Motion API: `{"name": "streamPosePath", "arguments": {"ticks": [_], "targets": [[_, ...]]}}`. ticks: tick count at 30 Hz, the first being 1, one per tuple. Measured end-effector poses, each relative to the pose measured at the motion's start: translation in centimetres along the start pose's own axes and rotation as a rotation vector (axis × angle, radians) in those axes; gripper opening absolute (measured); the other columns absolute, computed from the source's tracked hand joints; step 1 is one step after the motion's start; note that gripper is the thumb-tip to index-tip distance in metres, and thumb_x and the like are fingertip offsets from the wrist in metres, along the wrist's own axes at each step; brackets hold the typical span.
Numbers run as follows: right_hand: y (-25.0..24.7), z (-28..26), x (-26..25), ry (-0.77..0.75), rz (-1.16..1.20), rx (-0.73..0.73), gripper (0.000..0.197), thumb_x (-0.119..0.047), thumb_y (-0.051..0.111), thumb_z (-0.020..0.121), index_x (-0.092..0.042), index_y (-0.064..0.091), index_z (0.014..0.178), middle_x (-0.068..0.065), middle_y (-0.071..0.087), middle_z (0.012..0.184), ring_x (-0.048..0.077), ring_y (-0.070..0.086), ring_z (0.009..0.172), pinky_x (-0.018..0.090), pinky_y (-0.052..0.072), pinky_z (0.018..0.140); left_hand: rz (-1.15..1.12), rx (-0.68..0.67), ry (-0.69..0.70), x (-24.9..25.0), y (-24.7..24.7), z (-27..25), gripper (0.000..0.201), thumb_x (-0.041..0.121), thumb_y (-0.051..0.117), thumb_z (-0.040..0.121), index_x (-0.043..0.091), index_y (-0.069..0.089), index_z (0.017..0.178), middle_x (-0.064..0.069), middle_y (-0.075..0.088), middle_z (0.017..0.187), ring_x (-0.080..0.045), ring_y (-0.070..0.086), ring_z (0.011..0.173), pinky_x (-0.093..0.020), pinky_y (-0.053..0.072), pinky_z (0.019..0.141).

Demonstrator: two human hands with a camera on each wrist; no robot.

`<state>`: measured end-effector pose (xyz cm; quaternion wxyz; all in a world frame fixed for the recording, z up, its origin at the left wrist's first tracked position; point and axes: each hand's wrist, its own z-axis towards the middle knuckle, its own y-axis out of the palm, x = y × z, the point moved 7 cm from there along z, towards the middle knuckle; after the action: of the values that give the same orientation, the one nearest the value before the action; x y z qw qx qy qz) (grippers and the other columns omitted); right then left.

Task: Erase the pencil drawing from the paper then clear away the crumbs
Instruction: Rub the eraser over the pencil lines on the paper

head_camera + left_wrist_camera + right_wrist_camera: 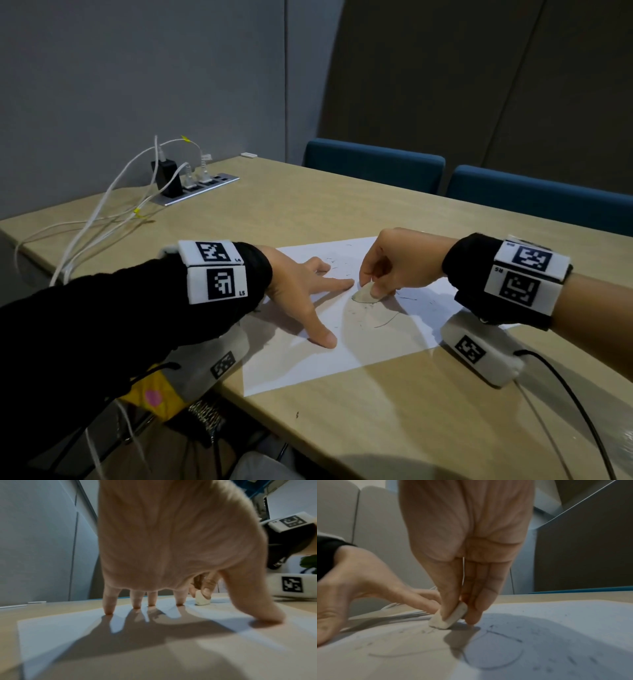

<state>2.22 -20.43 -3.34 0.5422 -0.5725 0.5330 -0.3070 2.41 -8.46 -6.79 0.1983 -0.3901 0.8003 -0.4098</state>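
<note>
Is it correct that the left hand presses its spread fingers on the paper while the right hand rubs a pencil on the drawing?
Not quite. The right hand pinches a white eraser, not a pencil, and its lower edge is on the paper; the right wrist view shows this best. The rest holds: the left hand presses its spread fingers on the sheet.
</note>
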Motion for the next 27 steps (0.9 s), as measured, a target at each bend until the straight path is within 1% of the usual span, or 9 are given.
{"name": "streamPosePath", "arguments": {"ticks": [4,8,11,13,17,20,22,25,27], "targets": [[0.4,-0.4,-0.8,-0.031,-0.045,-0.024,0.012,-0.018,0.069,0.082,-0.029,0.066,0.079,-0.013,0.064,0.062,-0.005,0.054,0.052,0.01,0.043,0.065,0.079,0.024,-0.034,1.0,0.0,-0.2,0.102,0.075,0.048,0.075,0.044,-0.02,0.143,0.008,-0.022,0.155,-0.019,0.005,0.146,-0.042,0.021,0.114],[1.4,-1.6,-1.6,-0.082,-0.074,-0.102,0.012,-0.018,0.068,0.082,-0.026,0.072,0.089,-0.013,0.065,0.063,-0.003,0.056,0.056,0.005,0.042,0.064,0.078,0.012,-0.053,0.9,0.0,-0.2,0.103,0.076,0.049,0.074,0.045,-0.021,0.142,0.009,-0.023,0.155,-0.018,0.003,0.146,-0.042,0.019,0.115],[-0.1,-0.6,-0.5,-0.028,-0.052,0.024,0.012,-0.015,0.066,0.083,-0.022,0.072,0.092,-0.008,0.068,0.069,0.0,0.057,0.058,0.011,0.045,0.067,0.078,0.013,-0.053,1.1,-0.1,-0.4,0.103,0.074,0.049,0.075,0.043,-0.021,0.143,0.007,-0.024,0.155,-0.018,0.0,0.147,-0.042,0.018,0.114],[-0.6,0.0,-0.2,-0.013,-0.076,0.053,0.009,-0.015,0.066,0.084,-0.023,0.07,0.084,-0.012,0.063,0.062,0.001,0.056,0.056,0.016,0.045,0.068,0.066,0.007,-0.05,1.2,-0.1,-0.5,0.103,0.073,0.05,0.075,0.043,-0.021,0.143,0.007,-0.025,0.155,-0.019,-0.002,0.147,-0.041,0.016,0.114],[0.7,-0.9,-1.0,-0.059,-0.099,-0.056,0.026,-0.016,0.066,0.083,-0.036,0.059,0.069,-0.014,0.06,0.058,0.001,0.055,0.055,0.011,0.042,0.065,0.046,0.005,-0.054,0.9,0.0,-0.2,0.104,0.074,0.052,0.073,0.045,-0.02,0.143,0.008,-0.024,0.155,-0.016,-0.001,0.146,-0.039,0.016,0.114],[1.0,-1.6,-1.4,-0.074,-0.072,-0.114,0.019,-0.016,0.067,0.083,-0.034,0.065,0.075,-0.011,0.064,0.063,-0.003,0.054,0.054,0.006,0.043,0.064,0.068,0.013,-0.056,0.8,0.0,-0.2,0.104,0.075,0.051,0.073,0.045,-0.02,0.143,0.008,-0.025,0.155,-0.016,0.001,0.146,-0.039,0.017,0.114],[-0.1,-1.3,-0.7,-0.051,-0.014,-0.029,0.013,-0.017,0.068,0.083,-0.03,0.068,0.082,-0.006,0.067,0.067,-0.003,0.055,0.054,0.014,0.048,0.07,0.078,0.014,-0.045,0.9,-0.1,-0.2,0.104,0.075,0.051,0.074,0.044,-0.02,0.143,0.008,-0.024,0.155,-0.017,0.001,0.146,-0.04,0.016,0.114],[-1.5,-1.1,0.9,0.01,0.107,0.095,0.007,-0.019,0.069,0.083,-0.026,0.07,0.086,-0.005,0.071,0.074,0.005,0.064,0.06,0.025,0.056,0.075,0.055,0.014,-0.018,0.7,-0.2,0.0,0.105,0.072,0.054,0.073,0.043,-0.017,0.145,0.012,-0.019,0.155,-0.018,0.007,0.146,-0.041,0.02,0.115],[-1.5,-1.4,1.5,0.019,0.153,0.101,0.007,-0.019,0.07,0.083,-0.024,0.07,0.088,-0.005,0.071,0.076,0.008,0.066,0.062,0.025,0.056,0.074,0.025,0.046,0.021,0.5,-0.4,0.1,0.102,0.071,0.054,0.075,0.038,-0.009,0.148,0.016,-0.01,0.154,-0.016,0.017,0.143,-0.039,0.025,0.113]]}}
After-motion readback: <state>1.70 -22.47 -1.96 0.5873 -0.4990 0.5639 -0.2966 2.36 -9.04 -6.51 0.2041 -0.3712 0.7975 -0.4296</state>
